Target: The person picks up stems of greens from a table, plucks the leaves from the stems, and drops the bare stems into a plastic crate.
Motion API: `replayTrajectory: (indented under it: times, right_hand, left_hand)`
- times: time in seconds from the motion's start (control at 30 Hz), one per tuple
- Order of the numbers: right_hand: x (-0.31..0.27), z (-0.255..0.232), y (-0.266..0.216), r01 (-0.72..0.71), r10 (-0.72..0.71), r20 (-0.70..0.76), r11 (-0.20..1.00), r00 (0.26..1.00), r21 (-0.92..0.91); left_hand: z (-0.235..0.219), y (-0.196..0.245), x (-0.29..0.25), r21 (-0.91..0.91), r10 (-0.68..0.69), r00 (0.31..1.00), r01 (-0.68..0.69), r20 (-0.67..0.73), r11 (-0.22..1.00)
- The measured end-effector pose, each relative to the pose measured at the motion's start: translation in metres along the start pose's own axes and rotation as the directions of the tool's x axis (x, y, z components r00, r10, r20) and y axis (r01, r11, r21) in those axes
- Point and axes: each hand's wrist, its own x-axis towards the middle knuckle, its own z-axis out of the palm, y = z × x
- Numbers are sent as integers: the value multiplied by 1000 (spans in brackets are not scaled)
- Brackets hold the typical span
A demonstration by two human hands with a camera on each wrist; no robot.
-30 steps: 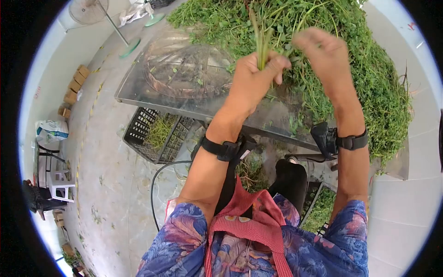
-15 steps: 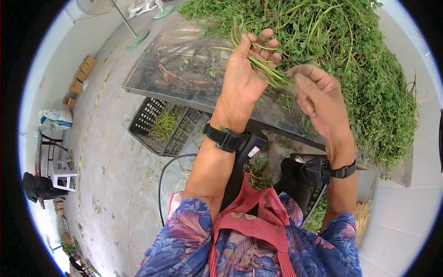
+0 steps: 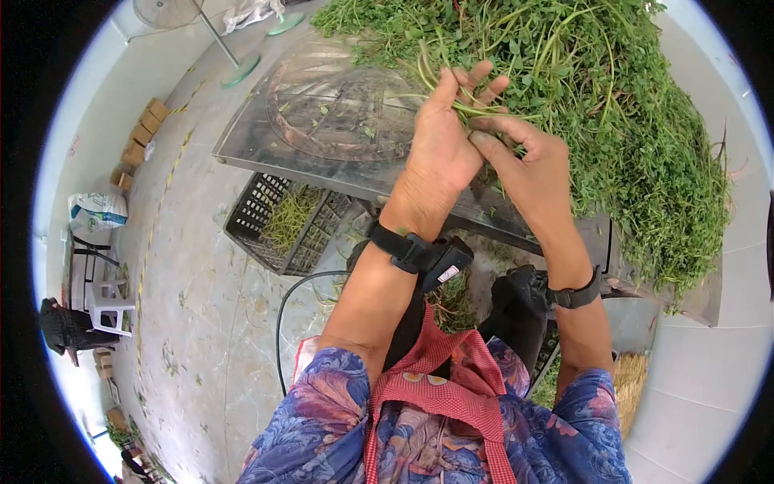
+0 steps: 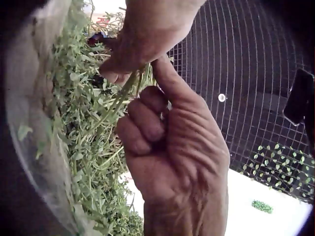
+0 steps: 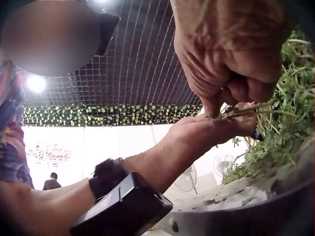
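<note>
Left hand: the left hand [image 3: 439, 149] is turned palm up over the near side of the table [image 3: 302, 165]; its thumb lies against the stems, with the other fingers loosely bent and partly spread, so the hold is light rather than a full fist
Right hand: the right hand [image 3: 528, 165] is narrow at the tips; thumb and forefinger pinch at the stems just beside the left palm, and the wrist views show its remaining fingers folded in
Stems: the thin green stems [image 3: 466, 108] lie across the left hand, between its thumb and fingers; one end reaches the right fingertips, while other ends stick out past the left thumb; how many there are I cannot tell
Pile: the heap of leafy greens [image 3: 621, 121] covers the far and right parts of the table; it sits just beyond the fingers of both hands and spreads past the right hand
Table: dark and shiny, with a round shape showing on its surface to the left of the hands; a few loose leaves lie there
Crate: the black crate [image 3: 260, 256] stands on the floor below the table's near edge, with yellow-green stalks [image 3: 292, 218] inside
Wrists: a black strap [image 3: 403, 248] goes round the left one, carrying a small black box; another band [image 3: 575, 295] goes round the right
Clothes: a red checked apron [image 3: 435, 399] over a blue and pink patterned top [image 3: 310, 411]
Floor: boxes [image 3: 143, 129], a sack [image 3: 97, 212] and a white stool [image 3: 110, 306] stand along the left side
</note>
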Motion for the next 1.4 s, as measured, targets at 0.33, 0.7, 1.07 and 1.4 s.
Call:
replayTrajectory:
  times: [0.33,0.7,1.07,1.4]
  right_hand:
    - [4,6,18,-270,337,-41,817,941,509]
    - [-9,-3,19,-307,271,149,765,951,566]
    - [-2,13,24,91,-118,-247,989,962,-117]
    - [-12,-26,20,-269,300,180,287,937,919]
  left_hand:
    - [0,-10,-1,51,-10,999,8,37,999]
    - [1,4,-2,-55,-34,999,33,-14,998]
    - [-1,-14,-1,87,8,1000,-10,20,996]
    - [-3,-4,1,8,-37,995,36,93,999]
